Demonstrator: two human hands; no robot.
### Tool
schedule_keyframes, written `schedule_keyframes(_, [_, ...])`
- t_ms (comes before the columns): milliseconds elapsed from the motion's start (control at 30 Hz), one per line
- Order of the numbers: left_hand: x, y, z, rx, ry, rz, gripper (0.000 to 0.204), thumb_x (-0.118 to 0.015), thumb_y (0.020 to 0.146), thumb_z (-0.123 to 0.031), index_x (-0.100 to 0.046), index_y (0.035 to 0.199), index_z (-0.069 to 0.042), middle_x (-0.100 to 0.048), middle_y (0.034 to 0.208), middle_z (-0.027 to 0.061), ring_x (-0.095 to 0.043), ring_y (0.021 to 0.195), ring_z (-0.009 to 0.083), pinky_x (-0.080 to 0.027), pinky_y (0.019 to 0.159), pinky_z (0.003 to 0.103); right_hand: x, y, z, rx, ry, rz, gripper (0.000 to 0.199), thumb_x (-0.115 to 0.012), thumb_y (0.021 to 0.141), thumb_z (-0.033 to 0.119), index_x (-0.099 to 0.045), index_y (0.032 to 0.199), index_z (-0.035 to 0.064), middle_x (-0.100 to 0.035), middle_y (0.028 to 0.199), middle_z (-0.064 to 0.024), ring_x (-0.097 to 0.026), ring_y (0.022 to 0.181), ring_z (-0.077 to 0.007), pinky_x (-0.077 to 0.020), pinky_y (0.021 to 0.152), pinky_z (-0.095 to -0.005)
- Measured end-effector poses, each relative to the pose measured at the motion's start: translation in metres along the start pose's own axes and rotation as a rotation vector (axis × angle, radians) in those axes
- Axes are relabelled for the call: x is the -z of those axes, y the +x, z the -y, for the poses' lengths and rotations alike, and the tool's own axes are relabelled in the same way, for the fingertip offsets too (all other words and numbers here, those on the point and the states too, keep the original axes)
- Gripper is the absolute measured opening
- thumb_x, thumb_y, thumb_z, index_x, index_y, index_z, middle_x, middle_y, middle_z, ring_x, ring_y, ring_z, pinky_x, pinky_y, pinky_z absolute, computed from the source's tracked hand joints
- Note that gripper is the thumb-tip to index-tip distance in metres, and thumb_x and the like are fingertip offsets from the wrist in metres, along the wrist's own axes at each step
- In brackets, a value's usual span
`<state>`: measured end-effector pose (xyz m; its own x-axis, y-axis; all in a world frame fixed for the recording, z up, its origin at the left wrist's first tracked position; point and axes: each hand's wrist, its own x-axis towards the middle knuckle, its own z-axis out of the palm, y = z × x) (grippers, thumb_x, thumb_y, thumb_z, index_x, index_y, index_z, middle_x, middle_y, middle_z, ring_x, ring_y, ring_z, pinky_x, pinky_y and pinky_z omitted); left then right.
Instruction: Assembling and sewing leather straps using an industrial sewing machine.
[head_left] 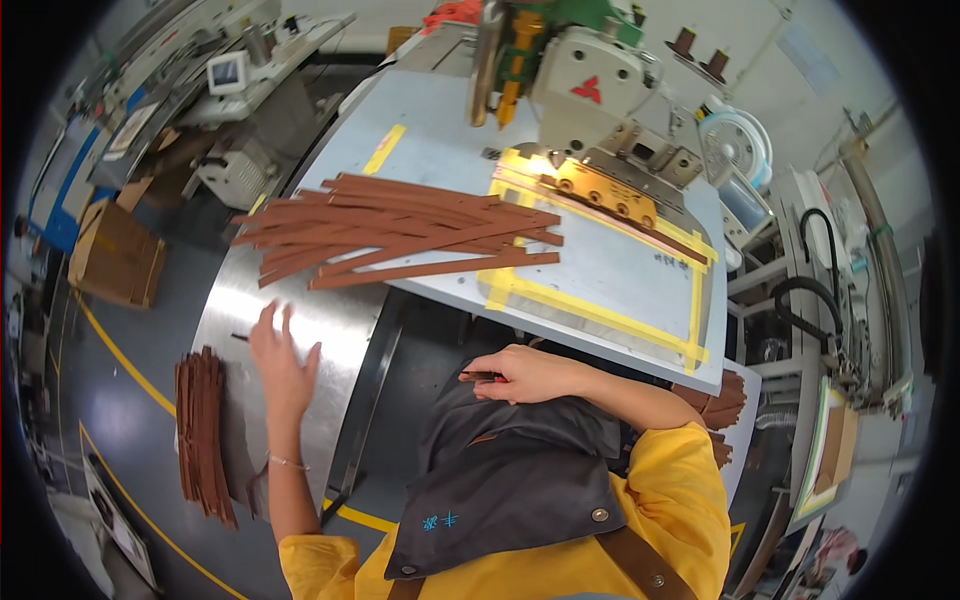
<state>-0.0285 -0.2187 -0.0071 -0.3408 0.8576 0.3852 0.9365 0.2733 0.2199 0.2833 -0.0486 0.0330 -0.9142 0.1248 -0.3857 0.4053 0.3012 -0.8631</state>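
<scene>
My left hand (283, 365) is over the bare metal table, fingers spread, with nothing in it. A small dark object (240, 337) lies beside its fingers; I cannot tell what it is. Just beyond the fingertips, a loose heap of brown strips (400, 228) spreads across the light blue tabletop and over its left edge. My right hand (535, 374) is in front of my apron, closed around a small dark tool with a red part (485, 377). Most of that tool is hidden by the fingers. A stacked bundle of brown strips (203, 440) lies left of my left forearm.
A sewing machine (590, 80) stands at the back, its lamp lighting a brass-coloured guide (605, 195). Yellow tape (600, 318) frames part of the tabletop. More brown pieces (722, 400) lie by my right elbow. A white fan (735, 145) and a cardboard box (117, 252) stand farther off.
</scene>
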Motion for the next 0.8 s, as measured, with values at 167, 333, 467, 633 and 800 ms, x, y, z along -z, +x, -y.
schedule_keyframes(167, [-0.014, 0.097, -0.124, -0.445, -0.294, -0.030, 0.054, -0.073, 0.076, -0.018, -0.052, 0.122, -0.001, -0.048, 0.130, 0.0170, -0.042, 0.125, 0.0368, -0.032, 0.104, 0.048, 0.020, -0.049, 0.020, 0.106, -0.175, -0.278, 0.032, -0.062, 0.088, 0.018, -0.061, 0.115, 0.0015, -0.068, 0.099, -0.0156, -0.066, 0.079, -0.0282, -0.0520, 0.074, -0.0353])
schedule_keyframes(333, [-0.044, 0.138, -0.182, -0.550, -0.334, 0.028, 0.049, -0.070, 0.080, -0.019, -0.053, 0.122, 0.000, -0.050, 0.130, 0.0164, -0.044, 0.125, 0.0337, -0.033, 0.105, 0.047, 0.081, -0.105, -0.028, -0.010, -0.374, -0.925, 0.025, -0.059, 0.086, 0.003, -0.064, 0.111, 0.0032, -0.065, 0.091, -0.0140, -0.063, 0.082, -0.0263, -0.0505, 0.077, -0.0328])
schedule_keyframes(467, [-0.060, 0.142, -0.190, -0.495, -0.197, 0.060, 0.068, -0.070, 0.080, -0.038, -0.046, 0.132, 0.000, -0.042, 0.139, 0.0203, -0.035, 0.132, 0.0361, -0.024, 0.109, 0.054, 0.146, -0.181, -0.123, -0.500, -0.772, -1.393, 0.027, -0.062, 0.082, 0.006, -0.064, 0.108, 0.0050, -0.064, 0.104, -0.0154, -0.063, 0.095, -0.0359, -0.0514, 0.083, -0.0425])
schedule_keyframes(633, [-0.061, 0.152, -0.161, -0.415, -0.070, 0.256, 0.101, -0.071, 0.070, -0.059, -0.033, 0.144, -0.003, -0.028, 0.149, 0.0231, -0.021, 0.140, 0.0387, -0.013, 0.111, 0.061, 0.174, -0.238, -0.174, -0.569, -0.653, -1.320, 0.026, -0.068, 0.080, 0.012, -0.062, 0.102, 0.0005, -0.063, 0.099, -0.0185, -0.062, 0.090, -0.0373, -0.0498, 0.077, -0.0433])
schedule_keyframes(800, [-0.052, 0.175, -0.114, -0.353, 0.027, 0.463, 0.140, -0.079, 0.042, -0.072, -0.020, 0.149, -0.004, -0.021, 0.153, 0.0227, -0.014, 0.144, 0.0381, -0.009, 0.112, 0.062, 0.179, -0.244, -0.151, -0.721, -0.431, -1.025, 0.030, -0.073, 0.078, 0.016, -0.061, 0.100, -0.0006, -0.061, 0.091, -0.0179, -0.063, 0.084, -0.0354, -0.0488, 0.073, -0.0428])
